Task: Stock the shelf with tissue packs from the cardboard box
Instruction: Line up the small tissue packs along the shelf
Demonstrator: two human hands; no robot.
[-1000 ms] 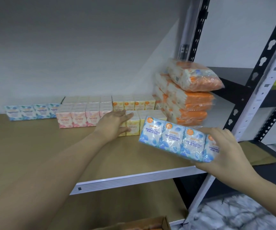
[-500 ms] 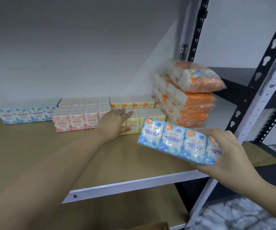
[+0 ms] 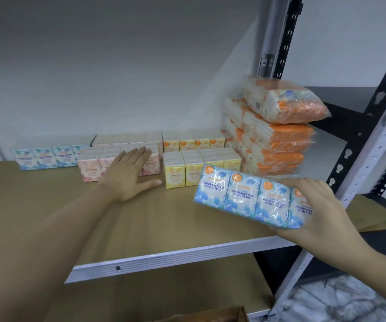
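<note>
My right hand holds the blue tissue pack by its right end, thumb across the top edge and fingers curled beneath. The pack is in the air above the front right part of the shelf, not touching the board. It is a row of four mini packs in one wrapper; its long axis runs left to right, and the left end sits a little higher and farther from me than the end I grip. The printed face, reading "Fragrance Free Mini Tissue", is turned toward me and tilts slightly back, with the orange dots along the upper edge.

My left hand lies flat and spread, fingers straight, grasping nothing. The palm rests on the shelf board and the fingertips touch the front of the pink tissue packs.

Just right of the pink ones stand the yellow tissue packs, two rows deep, their fronts facing me. At the far left, against the wall, a row of blue packs on the shelf stands upright. A stack of orange-wrapped packs fills the right rear corner, the top one lying tilted. The corner of the cardboard box shows at the bottom edge, below the shelf.
</note>
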